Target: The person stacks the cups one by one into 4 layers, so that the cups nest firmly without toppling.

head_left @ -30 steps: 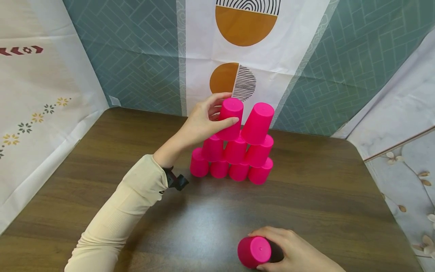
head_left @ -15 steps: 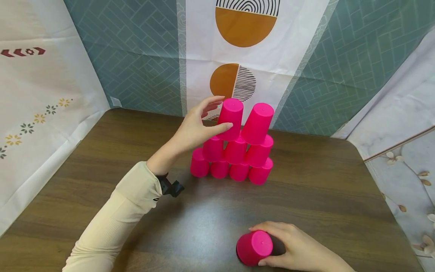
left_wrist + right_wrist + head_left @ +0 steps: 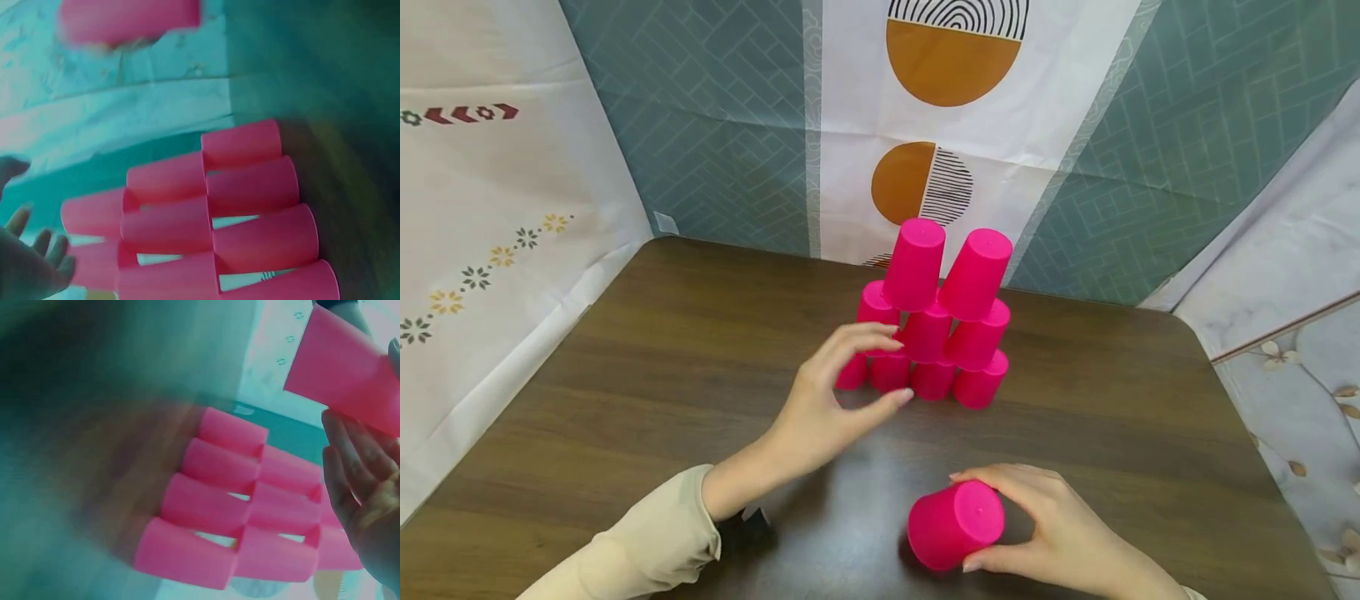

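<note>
A pyramid of upside-down pink plastic cups stands on the wooden table, with two cups on top, such as the top left cup [image 3: 914, 267] and the top right cup [image 3: 976, 277]. Between the pyramid and the near side, my left hand [image 3: 820, 408] hangs with fingers and thumb spread and nothing between them, overlapping the lower left cups in the head view. At the front right, my right hand [image 3: 1052, 533] grips a pink cup [image 3: 942, 527], its closed base tilted toward the camera. In the right wrist view this gripped cup [image 3: 344, 369] appears above the fingers.
The brown wooden table [image 3: 1112, 433] lies under everything. Behind the pyramid hangs a green and white patterned cloth backdrop [image 3: 857, 92]. Pale patterned cloths stand at the left [image 3: 512, 183] and right sides. A dark device sits at my left wrist [image 3: 752, 525].
My left hand has come away from the top left cup, down and toward the near side, leaving that cup on the pyramid. My right hand has moved slightly forward with its cup.
</note>
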The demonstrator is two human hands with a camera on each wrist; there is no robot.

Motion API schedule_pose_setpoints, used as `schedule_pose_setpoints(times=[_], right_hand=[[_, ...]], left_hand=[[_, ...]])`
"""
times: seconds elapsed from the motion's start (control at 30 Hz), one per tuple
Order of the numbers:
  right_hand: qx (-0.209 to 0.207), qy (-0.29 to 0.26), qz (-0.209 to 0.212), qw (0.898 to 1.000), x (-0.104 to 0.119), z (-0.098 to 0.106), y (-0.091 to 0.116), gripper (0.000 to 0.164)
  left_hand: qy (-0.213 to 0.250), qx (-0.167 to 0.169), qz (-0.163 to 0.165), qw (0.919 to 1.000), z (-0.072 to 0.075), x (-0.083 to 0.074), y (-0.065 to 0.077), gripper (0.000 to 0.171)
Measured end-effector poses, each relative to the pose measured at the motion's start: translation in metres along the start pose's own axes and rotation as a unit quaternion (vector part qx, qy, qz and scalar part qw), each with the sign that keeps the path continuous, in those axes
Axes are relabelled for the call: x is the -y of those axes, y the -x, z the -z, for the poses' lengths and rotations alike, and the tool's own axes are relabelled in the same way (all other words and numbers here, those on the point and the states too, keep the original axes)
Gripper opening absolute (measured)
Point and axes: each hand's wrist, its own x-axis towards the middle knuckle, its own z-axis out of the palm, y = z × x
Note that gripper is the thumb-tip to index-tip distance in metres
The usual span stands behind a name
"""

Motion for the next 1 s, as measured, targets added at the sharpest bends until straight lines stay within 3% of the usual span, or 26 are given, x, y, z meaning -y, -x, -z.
schedule_pose_setpoints(times=[0.1,0.2,0.3,0.4,0.57,0.77,0.9,1.0], right_hand=[[-0.044,0.005,0.021,0.999,0.002,0.005,-0.011,0.066],[-0.075,-0.012,0.034,0.997,0.004,0.008,-0.020,0.064],[-0.095,-0.032,0.043,0.994,0.006,0.008,-0.028,0.062],[-0.108,-0.047,0.052,0.992,0.008,0.007,-0.034,0.058],[-0.124,-0.053,0.041,0.990,0.008,0.003,-0.043,0.053],[-0.143,-0.074,-0.004,0.987,0.004,0.001,-0.048,0.051],[-0.160,-0.127,-0.038,0.978,0.002,0.005,-0.050,0.058],[-0.174,-0.177,-0.038,0.968,-0.001,0.009,-0.053,0.064]], left_hand=[[-0.023,0.105,0.012,0.9942,-0.006,-0.007,0.013,0.054],[-0.017,0.194,0.055,0.9794,-0.010,-0.010,0.022,0.062],[-0.022,0.236,0.086,0.9678,-0.014,-0.009,0.029,0.063],[-0.036,0.250,0.079,0.9644,-0.018,-0.006,0.034,0.064],[-0.016,0.222,0.047,0.9738,-0.024,0.001,0.038,0.060],[0.022,0.108,0.001,0.9939,-0.037,0.010,0.043,0.057],[0.020,0.038,-0.024,0.9988,-0.039,0.011,0.038,0.058],[0.025,0.012,-0.028,0.9992,-0.032,0.007,0.028,0.055]])
